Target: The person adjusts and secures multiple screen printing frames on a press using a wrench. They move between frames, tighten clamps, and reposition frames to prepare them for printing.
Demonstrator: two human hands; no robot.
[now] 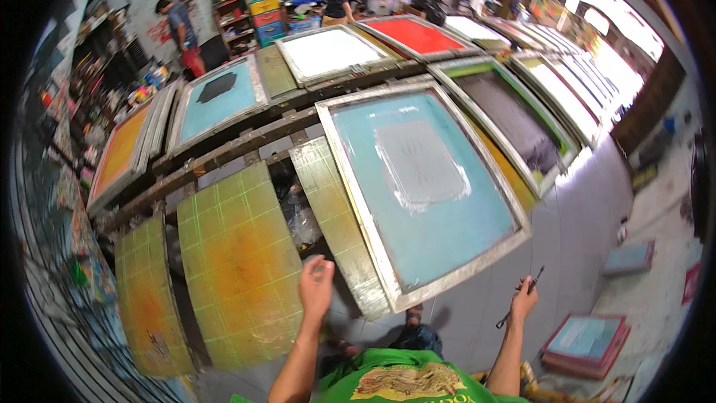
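A slim dark tool is held in the right hand, closed around its middle so that one end juts out beyond the fingers and the other below the palm. Its long axis is slanted — the far end is directed forward and to the right, the near end back toward the body. By the left hand, well apart from it on the other side, nothing is seen to be held: the fingers are loosely bent and not pressed together. Ahead of the hands, and between them at its near corner, a framed screen is laid, its own long axis run from near right to far left, so that it is crossed in direction by the tool's. The right-hand near corner of the frame is faced by the tool's far end, just beside it in the view; whether they are at one height cannot be told. The left hand is placed over the gap between a wide board and a narrow board — contact with either cannot be made out.
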